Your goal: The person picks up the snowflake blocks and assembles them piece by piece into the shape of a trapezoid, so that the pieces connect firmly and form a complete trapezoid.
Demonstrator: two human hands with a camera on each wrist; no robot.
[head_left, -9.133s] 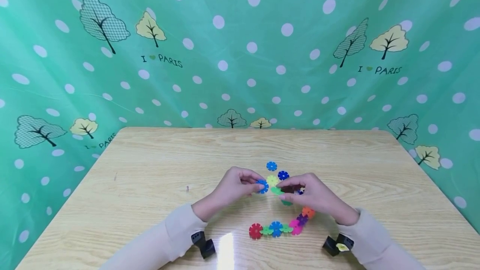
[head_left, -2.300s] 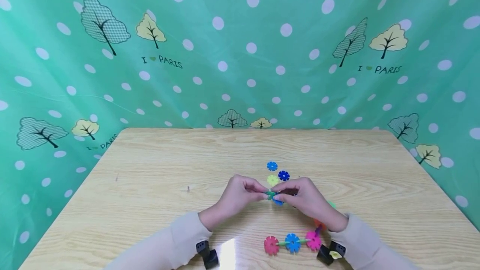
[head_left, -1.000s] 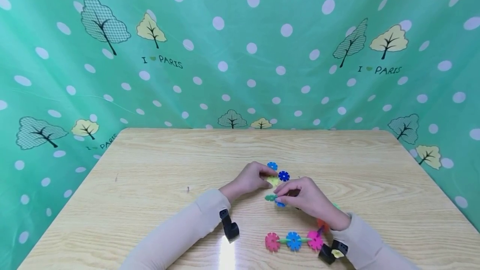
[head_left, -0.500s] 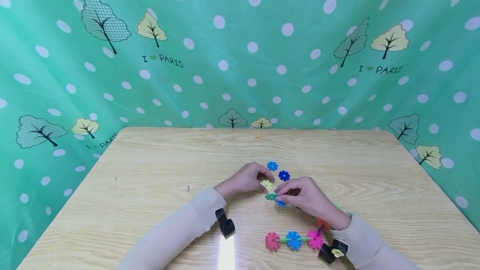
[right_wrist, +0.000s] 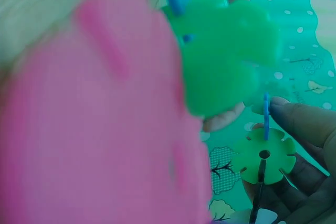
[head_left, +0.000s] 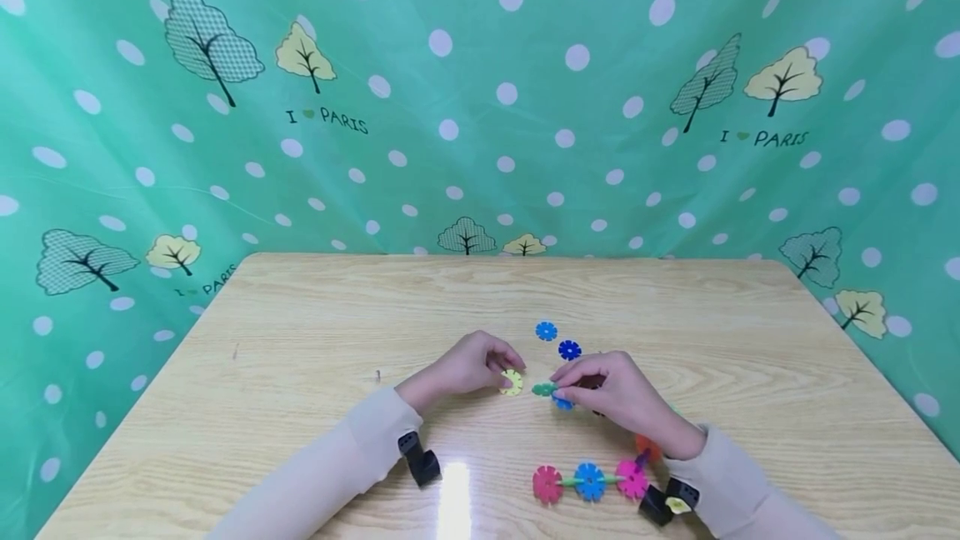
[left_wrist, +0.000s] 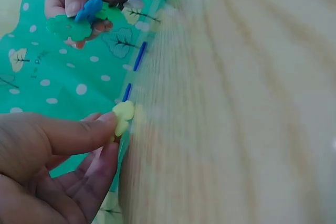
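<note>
My left hand (head_left: 474,363) pinches a pale yellow snowflake disc (head_left: 512,382) between thumb and fingers, a short gap left of the chain's end. In the left wrist view the yellow disc (left_wrist: 124,115) tilts at the fingertips. My right hand (head_left: 618,394) grips a chain of slotted discs near its end, at a blue disc (head_left: 563,402) joined to a green end disc (head_left: 544,389). The chain curves behind this hand to an orange disc (head_left: 647,447), a pink disc (head_left: 632,479), another blue disc (head_left: 589,482) and a red disc (head_left: 547,484). Its middle is partly hidden.
Two loose discs, a light blue one (head_left: 546,331) and a dark blue one (head_left: 569,349), lie beyond the hands on the wooden table (head_left: 337,315). A green dotted curtain (head_left: 480,107) hangs behind the table. Each wrist carries a black camera mount.
The left hand let go of the green end disc, took the yellow disc from the table and drew it left and nearer. The right hand has kept its grip on the chain.
</note>
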